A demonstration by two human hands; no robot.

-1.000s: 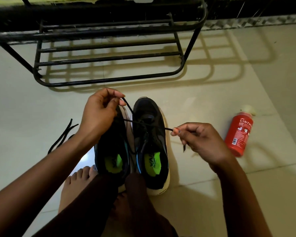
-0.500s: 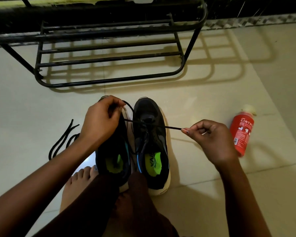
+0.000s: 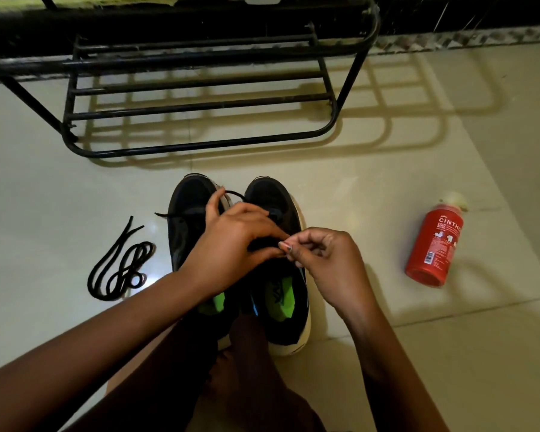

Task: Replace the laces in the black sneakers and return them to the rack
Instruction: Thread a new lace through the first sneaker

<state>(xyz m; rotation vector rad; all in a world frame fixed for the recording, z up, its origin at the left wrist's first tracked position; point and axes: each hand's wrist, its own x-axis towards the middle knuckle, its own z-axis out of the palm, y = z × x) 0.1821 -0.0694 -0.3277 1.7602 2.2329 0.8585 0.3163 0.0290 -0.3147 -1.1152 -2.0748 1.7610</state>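
Two black sneakers with green insoles stand side by side on the floor, toes away from me: the left one [image 3: 186, 207] and the right one [image 3: 282, 294]. A black lace [image 3: 234, 193] loops over the gap between their toes. My left hand [image 3: 231, 244] lies across the right sneaker's eyelets and pinches the lace. My right hand [image 3: 321, 260] meets it fingertip to fingertip over that shoe and pinches the lace end. A loose coiled black lace [image 3: 122, 266] lies on the floor to the left.
A black metal shoe rack [image 3: 200, 104] stands on the floor just beyond the sneakers. A red bottle [image 3: 434, 244] lies on its side to the right. My knees and a bare foot are below the shoes.
Both hands have come together over the right sneaker. The lace that was pulled taut out to the right is now slack.
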